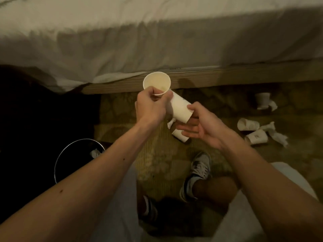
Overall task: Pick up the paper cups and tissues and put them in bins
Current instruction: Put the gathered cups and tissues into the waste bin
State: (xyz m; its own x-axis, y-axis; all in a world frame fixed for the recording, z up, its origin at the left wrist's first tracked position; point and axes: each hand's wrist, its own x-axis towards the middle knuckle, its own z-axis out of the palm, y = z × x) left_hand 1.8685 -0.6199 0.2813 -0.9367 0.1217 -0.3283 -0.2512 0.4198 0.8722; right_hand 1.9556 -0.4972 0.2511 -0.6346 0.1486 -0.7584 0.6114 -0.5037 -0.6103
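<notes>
The forearms point(97, 172) are stretched forward, nearest the lens. An upright paper cup point(156, 82), mouth open to the camera, is pinched low on its wall by the curled fingers of the left hand point(151, 106). A second cup point(180, 107), lying on its side, is clamped between thumb and fingers of the right hand point(201, 127), and its far end touches the first. Nesting seems to be the step in hand. The second cup should be turned base-first and slid in lightly so neither wall is crushed, then both carried to the dark bin point(78, 139) at lower left. More cups point(248, 124) and tissues point(277, 136) are scattered on the floor to the right.
</notes>
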